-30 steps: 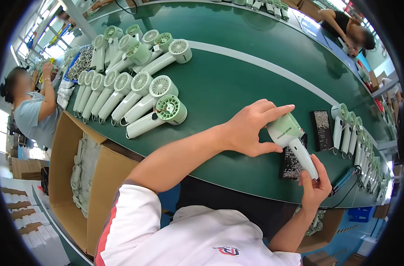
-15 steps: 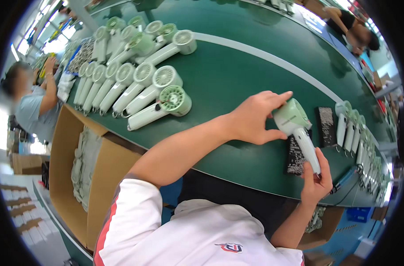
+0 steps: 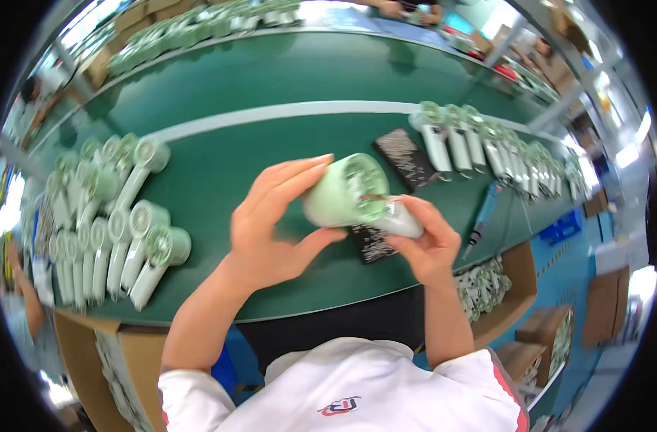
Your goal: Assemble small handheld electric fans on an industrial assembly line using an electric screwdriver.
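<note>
Both of my hands hold a handheld fan with a round, pale green head and a white handle (image 3: 404,222) over the green table. My left hand (image 3: 271,216) is closed around the head from the left, thumb below and fingers on top. My right hand (image 3: 433,241) grips the handle between thumb and fingers. The open end of the head is turned to the right, showing inner parts and a thin reddish wire. Under the fan lies a black tray (image 3: 373,248) of small metal pieces, partly hidden. A similar tray (image 3: 405,157) lies beyond it.
Several similar fans (image 3: 119,237) lie in rows on the left, and another row (image 3: 472,140) lies on the right. A teal electric screwdriver (image 3: 485,212) lies right of my right hand. Open cardboard boxes (image 3: 145,360) stand below the table's near edge. Other people work farther off.
My view has swung to the right. The fan has been turned, so its head's open end now shows and its handle looks shortened. Both hands still hold it, the left now further round the head.
</note>
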`<state>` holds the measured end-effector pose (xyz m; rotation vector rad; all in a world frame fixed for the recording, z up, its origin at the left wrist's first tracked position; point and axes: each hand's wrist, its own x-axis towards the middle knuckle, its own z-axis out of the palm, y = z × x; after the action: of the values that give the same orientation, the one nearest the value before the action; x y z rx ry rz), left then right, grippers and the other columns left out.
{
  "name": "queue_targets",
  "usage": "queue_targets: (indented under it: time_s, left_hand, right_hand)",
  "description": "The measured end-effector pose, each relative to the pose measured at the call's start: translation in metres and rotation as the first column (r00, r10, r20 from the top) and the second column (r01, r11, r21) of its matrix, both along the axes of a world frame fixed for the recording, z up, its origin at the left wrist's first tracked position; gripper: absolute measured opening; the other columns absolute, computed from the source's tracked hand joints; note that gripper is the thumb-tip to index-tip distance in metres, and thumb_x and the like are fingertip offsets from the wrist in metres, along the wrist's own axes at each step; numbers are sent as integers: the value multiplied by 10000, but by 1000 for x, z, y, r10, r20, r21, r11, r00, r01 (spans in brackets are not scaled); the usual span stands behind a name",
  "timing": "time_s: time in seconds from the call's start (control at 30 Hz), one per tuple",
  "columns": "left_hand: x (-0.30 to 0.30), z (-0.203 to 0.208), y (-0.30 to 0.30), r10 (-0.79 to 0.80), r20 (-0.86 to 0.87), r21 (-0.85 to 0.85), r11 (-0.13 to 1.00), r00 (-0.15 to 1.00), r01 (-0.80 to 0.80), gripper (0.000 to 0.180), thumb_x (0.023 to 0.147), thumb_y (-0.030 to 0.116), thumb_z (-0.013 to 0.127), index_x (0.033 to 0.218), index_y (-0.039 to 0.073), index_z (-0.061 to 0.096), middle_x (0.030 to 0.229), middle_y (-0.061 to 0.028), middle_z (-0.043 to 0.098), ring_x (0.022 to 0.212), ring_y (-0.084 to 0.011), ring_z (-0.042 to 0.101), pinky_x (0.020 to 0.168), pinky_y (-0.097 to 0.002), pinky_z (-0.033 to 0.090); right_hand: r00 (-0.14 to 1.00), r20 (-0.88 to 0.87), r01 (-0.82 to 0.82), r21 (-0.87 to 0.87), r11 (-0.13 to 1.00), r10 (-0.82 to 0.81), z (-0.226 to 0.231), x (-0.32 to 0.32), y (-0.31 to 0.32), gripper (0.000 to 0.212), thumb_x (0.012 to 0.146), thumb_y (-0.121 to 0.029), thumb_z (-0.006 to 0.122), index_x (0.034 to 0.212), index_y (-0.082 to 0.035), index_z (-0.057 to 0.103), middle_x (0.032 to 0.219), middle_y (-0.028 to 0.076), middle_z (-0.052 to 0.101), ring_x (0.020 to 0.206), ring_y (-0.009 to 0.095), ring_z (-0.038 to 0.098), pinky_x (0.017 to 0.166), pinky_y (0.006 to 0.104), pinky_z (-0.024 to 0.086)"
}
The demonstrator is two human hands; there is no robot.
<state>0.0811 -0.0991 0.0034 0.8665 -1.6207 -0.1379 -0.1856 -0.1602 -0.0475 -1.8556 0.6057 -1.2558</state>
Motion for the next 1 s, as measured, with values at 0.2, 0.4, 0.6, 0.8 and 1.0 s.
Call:
queue_targets:
  time_s: [0.2,0.4,0.6,0.8,1.0]
  left_hand:
    - [6,1,5,-2,93,5,1000,996,2,607,674,58,921,1215,-38,664,1253,-222,686,1138,-381,691,934,-428,587]
    - [-16,-4,11,-220,144,-239,938,965,250,634,749,-43,863,1287,-79,529,1252,-334,623,1143,-506,661,940,-496,607]
    - [-13,-10,7,-141,122,-285,943,983,170,603,756,-57,847,1273,-93,539,1298,-350,592,1162,-505,653,965,-499,597]
    - [8,-10,22,-44,290,-152,984,956,91,501,728,-37,851,1178,-87,636,1263,-318,629,1143,-472,678,939,-477,607]
    - [55,-8,72,25,253,112,992,967,-55,652,748,188,906,1272,-86,632,1259,-302,657,1067,-394,714,906,-440,599]
  right_hand:
    - [969,-87,186,-368,911,-233,-1,13,12,544,722,122,763,1250,64,644,1175,240,687,1033,323,680,902,380,549]
    - [951,-59,249,-440,863,-305,-21,3,2,500,777,122,743,1244,37,589,1238,202,599,1107,291,625,885,367,587]
    - [938,-12,287,-532,796,-346,-16,5,-6,480,766,121,769,1208,30,607,1198,198,617,1053,293,636,855,364,587]
    - [899,-104,256,-665,702,-426,0,2,5,474,749,86,736,1207,25,629,1113,191,666,928,321,671,776,367,577]
    - [949,-302,-82,-514,854,-91,-2,32,49,556,755,-45,781,1253,125,601,1040,232,694,815,337,689,678,380,579]
